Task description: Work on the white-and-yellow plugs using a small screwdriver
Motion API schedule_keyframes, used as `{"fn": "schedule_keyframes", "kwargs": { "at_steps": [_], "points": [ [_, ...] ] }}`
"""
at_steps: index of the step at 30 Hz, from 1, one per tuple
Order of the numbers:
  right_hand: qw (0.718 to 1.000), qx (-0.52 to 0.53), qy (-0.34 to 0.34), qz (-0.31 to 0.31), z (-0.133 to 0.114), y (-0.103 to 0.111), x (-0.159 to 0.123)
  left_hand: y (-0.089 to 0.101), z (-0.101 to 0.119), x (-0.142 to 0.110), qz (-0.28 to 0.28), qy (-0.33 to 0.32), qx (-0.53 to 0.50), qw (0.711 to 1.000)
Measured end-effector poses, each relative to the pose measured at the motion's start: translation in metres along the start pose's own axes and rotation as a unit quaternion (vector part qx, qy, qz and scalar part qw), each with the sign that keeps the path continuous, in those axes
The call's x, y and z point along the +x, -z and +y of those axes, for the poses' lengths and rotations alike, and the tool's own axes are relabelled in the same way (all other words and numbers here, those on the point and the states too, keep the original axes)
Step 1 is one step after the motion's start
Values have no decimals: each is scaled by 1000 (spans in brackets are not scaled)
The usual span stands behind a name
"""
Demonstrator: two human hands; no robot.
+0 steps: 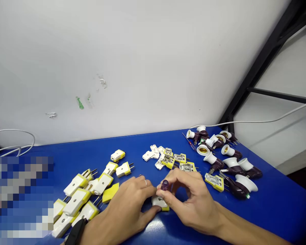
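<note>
Between my two hands a white and yellow electrical plug (160,203) lies on the blue table. My left hand (129,204) grips it from the left, thumb at its near edge and fingers on its far side. My right hand (190,200) pinches the dark purple handle of a screwdriver (165,184), held upright over the plug's white face. The screwdriver's tip is hidden behind my fingers. Just beyond my right hand lie open yellow plug halves (187,167), and another open half (214,182) is to its right.
Several closed white and yellow plugs (78,200) are heaped at the left. Loose white covers (154,152) lie behind my hands. Dark lamp holders with white sockets (233,165) crowd the right, beside a second screwdriver (189,142). A white wall (142,68) backs the blue table (277,204).
</note>
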State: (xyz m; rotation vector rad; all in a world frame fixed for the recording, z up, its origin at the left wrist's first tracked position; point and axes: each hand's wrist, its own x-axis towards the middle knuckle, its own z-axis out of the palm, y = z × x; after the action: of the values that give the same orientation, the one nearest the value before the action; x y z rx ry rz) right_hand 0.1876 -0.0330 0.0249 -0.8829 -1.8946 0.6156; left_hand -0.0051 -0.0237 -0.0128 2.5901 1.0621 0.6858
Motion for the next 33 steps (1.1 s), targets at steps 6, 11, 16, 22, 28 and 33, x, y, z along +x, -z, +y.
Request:
{"fn": "schedule_keyframes", "kwargs": {
  "at_steps": [6,11,16,22,28,33],
  "points": [
    [999,-22,17,43,2,-7,-5,2,2,1,-19,4,-19,1000],
    [998,5,5,63,5,-8,-6,2,2,-2,-20,17,-13,1000],
    [990,6,9,139,13,17,3,3,3,-5,-36,24,6,999],
    [977,-182,-69,87,34,66,28,24,-4,2,-18,2,32,999],
    [920,-325,-178,-128,46,96,34,68,-41,15,71,115,154,979],
    [899,-344,-201,-181,54,100,27,79,-71,18,-4,227,207,952]
  ]
}}
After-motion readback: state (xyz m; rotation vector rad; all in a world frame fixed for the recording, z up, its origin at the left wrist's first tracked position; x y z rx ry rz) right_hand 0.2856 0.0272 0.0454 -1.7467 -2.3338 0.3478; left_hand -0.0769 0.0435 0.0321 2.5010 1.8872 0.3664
